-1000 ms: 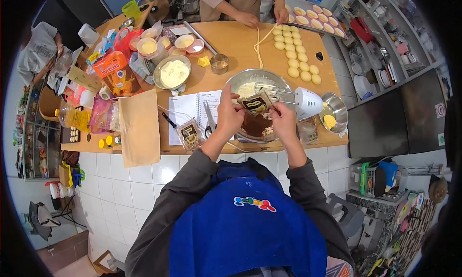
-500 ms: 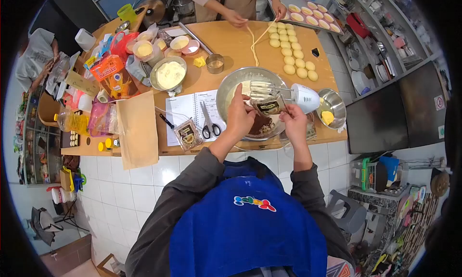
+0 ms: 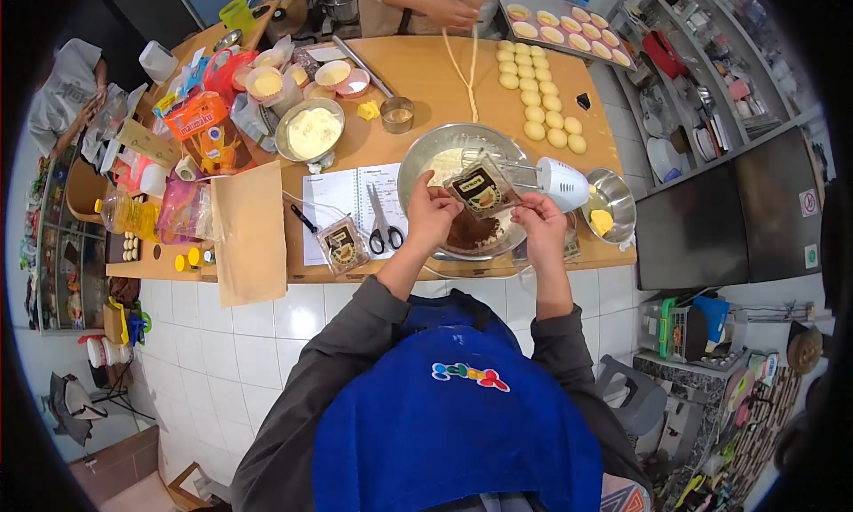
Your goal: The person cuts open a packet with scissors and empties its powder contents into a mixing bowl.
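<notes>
Both my hands hold a small clear sachet (image 3: pixel 482 188) with a dark label, raised over a large metal bowl (image 3: pixel 410 161). My left hand (image 3: pixel 432 217) pinches its left edge, while my right hand (image 3: pixel 542 230) grips the lower right corner. Brown powder (image 3: pixel 471 232) lies on pale batter in the bowl below. A white hand mixer (image 3: pixel 563 183) rests across the bowl's right rim, with its beaters partly hidden behind the sachet. To the left, a similar sachet (image 3: pixel 344 244) and black-handled scissors (image 3: pixel 384 228) lie on an open notebook (image 3: pixel 329 196).
On the right stands a metal bowl (image 3: pixel 624 185) with a yellow lump. Dough balls (image 3: pixel 530 99) sit in rows beyond, near a tray of filled cups (image 3: pixel 551 34). Across the table, a co-worker's hands (image 3: pixel 453 12) hold a dough strand (image 3: pixel 462 76). Brown paper (image 3: pixel 247 236) overhangs the front edge.
The sachet has tilted up, turning its label more toward me, still in both hands. Across the table, the co-worker's hands have come together, drawing the dough strand's ends closer.
</notes>
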`<control>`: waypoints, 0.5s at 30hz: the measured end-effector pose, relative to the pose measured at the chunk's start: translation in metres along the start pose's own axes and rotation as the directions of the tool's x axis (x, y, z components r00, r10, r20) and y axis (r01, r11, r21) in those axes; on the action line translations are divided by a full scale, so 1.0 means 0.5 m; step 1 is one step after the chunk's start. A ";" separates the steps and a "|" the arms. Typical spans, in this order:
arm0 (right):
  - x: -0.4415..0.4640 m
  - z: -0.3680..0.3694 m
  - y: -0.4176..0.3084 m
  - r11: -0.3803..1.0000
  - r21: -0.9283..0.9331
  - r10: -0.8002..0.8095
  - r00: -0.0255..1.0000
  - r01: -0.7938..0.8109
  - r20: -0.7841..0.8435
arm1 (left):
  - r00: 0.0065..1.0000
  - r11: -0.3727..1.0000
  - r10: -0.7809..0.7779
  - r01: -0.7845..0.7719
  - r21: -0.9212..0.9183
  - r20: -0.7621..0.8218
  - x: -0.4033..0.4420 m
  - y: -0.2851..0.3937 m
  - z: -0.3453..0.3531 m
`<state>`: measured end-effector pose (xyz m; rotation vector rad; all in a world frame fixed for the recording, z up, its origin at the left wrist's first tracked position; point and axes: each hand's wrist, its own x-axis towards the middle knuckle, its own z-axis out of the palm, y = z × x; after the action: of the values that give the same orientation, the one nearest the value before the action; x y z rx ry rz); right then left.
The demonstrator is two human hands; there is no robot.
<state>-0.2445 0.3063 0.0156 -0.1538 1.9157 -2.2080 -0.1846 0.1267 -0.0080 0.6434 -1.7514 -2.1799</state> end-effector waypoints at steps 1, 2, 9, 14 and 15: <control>0.001 0.006 0.000 0.999 0.050 -0.008 1.000 0.007 0.014 | 1.000 0.999 -0.004 0.005 -0.044 0.013 0.003 -0.004 -0.005; 0.000 0.012 0.001 0.995 0.101 -0.016 1.000 0.013 0.026 | 1.000 0.996 -0.009 0.012 -0.087 0.028 0.005 -0.009 -0.010; 0.002 0.043 0.027 0.993 0.067 0.088 0.987 -0.098 0.131 | 0.992 0.932 -0.114 0.128 -0.338 0.059 0.003 0.000 -0.009; -0.001 0.058 0.006 0.986 -0.156 0.072 0.992 -0.054 0.108 | 0.999 0.978 -0.041 0.043 -0.204 0.016 0.011 -0.005 -0.017; 0.000 0.058 0.002 0.970 -0.240 0.076 0.989 -0.044 0.127 | 1.000 0.984 -0.020 0.021 -0.177 0.007 0.014 -0.008 -0.016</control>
<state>-0.2382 0.2780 0.0188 -0.2720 2.0722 -1.8742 -0.1864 0.1176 -0.0145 0.6140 -1.5367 -2.3197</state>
